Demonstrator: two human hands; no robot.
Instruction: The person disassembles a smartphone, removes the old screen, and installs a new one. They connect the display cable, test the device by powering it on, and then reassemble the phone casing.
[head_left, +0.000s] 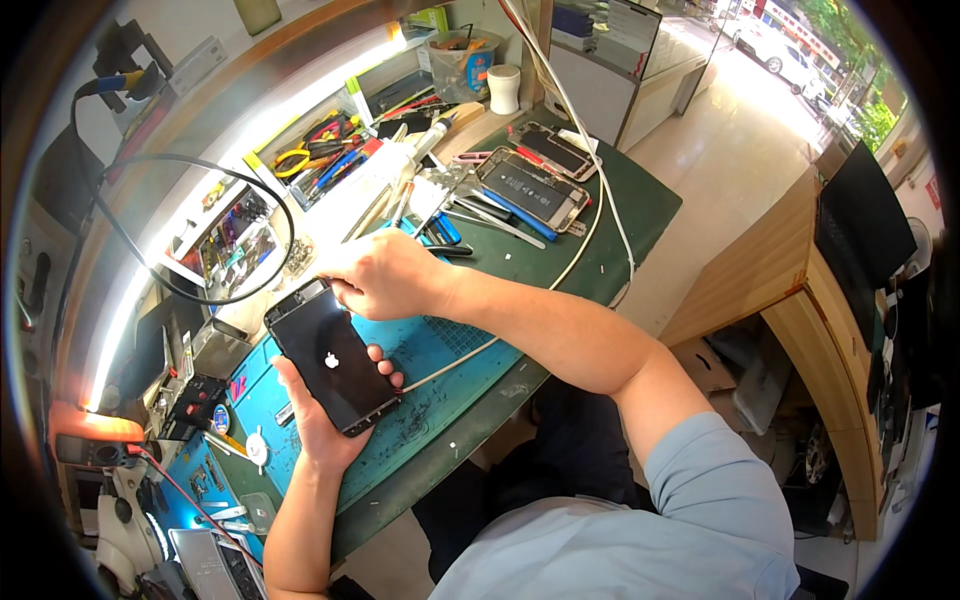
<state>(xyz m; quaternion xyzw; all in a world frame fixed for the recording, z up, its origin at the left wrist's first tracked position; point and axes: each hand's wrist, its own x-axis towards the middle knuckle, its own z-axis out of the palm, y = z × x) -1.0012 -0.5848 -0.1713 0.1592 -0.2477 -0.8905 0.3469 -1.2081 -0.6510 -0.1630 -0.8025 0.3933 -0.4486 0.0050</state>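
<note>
- Left hand: fingers curled around a black phone, cradling it from below; fingertips wrap over the phone's right edge, and the palm lies under its lower half
- Right hand: fingers bunched narrowly and pinched on the top edge of the phone; the knuckles hide the exact contact point
- Phone position: held just above a blue work mat, screen up, tilted with its top end toward the far left; the dark screen shows a small white logo at its centre
- Left forearm: enters from the lower edge and rises straight to the phone, wrist roughly in line with the arm
- Right forearm: crosses from the right over the mat, elbow bent, wrist turned down toward the phone's top; the upper arm wears a light blue sleeve
- A white cable runs across the green bench top and passes under the right forearm toward the mat
- Two opened phones, internals showing, lie well apart from the hands at the far side of the bench
- Tweezers, screwdrivers and pliers lie scattered beyond the right hand, near a bright light strip
- A looped black cable lies left of the phone, over a small parts tray
- A white cup stands at the far edge of the bench
</note>
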